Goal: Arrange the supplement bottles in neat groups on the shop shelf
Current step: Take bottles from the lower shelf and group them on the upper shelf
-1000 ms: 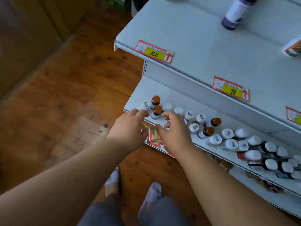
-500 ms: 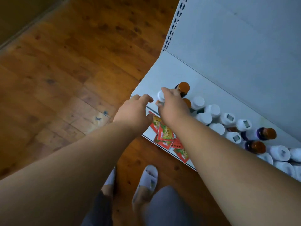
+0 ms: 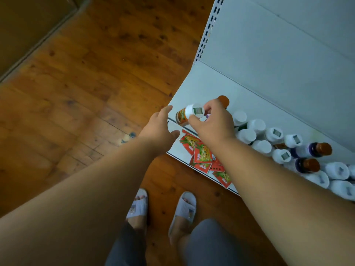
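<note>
The white-capped bottle (image 3: pixel 187 114) is tipped over the shelf's (image 3: pixel 217 87) left front corner, its cap pinched by the right hand (image 3: pixel 210 124); it seems lifted clear, though blur hides the base. The left hand (image 3: pixel 159 129) waits beside it, fingers spread and empty. Stand it upright before letting go, tight against the other white caps (image 3: pixel 249 134).

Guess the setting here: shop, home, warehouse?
Most likely a small shop aisle. A white metal shelf with a slotted upright holds rows of bottles, with red packets at its front edge. The right hand grips one bottle.
</note>
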The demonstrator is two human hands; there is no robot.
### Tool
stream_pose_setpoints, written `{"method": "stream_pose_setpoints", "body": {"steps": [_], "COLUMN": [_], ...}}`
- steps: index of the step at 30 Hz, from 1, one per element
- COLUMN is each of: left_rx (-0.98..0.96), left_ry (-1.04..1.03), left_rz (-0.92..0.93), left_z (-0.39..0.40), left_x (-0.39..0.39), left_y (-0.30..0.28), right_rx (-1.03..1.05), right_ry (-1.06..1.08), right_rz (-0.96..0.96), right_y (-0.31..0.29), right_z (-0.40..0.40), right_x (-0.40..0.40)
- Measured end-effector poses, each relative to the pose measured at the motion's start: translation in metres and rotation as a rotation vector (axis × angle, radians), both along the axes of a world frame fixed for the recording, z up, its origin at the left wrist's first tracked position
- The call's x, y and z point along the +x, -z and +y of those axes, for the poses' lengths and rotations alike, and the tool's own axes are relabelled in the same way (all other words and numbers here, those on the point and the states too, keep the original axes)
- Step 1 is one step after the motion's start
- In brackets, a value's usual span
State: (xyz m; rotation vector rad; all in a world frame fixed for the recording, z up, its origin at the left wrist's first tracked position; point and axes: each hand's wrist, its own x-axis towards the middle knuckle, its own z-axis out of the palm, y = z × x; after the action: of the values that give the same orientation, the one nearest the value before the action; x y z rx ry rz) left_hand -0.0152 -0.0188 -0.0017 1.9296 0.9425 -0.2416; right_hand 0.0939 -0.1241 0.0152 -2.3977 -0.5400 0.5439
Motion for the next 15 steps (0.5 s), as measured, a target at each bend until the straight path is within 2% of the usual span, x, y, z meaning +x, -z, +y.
{"method": "stream_pose_setpoints", "body": {"steps": [4,8,11,15], "left_rx": [-0.263,-0.607,-0.721,-0.767], "left_ry": [-0.094,-0.252,-0.288,-0.157], "left_rz": [-0.116,-0.282,-0.386,-0.454], "left_z": [0.001,-0.011,-0.024,-0.029], "left_x": [-0.036,-0.076,-0.098,-0.117], "left_y": [-0.073,-0.153,-0.199,-0.255], "right_rx": [0.188,0.409,0.517,0.609], "right_ry": [0.054,0.258,0.355,0.472], "right_rz": [0.349,0.584,0.635,0.536], "right_y": [-0.074,-0.153,-0.200,-0.256], "right_z": [-0.015,-0.031,-0.040,-0.051], "right_x": [-0.026,-0.065,-0.098,-0.134]}}
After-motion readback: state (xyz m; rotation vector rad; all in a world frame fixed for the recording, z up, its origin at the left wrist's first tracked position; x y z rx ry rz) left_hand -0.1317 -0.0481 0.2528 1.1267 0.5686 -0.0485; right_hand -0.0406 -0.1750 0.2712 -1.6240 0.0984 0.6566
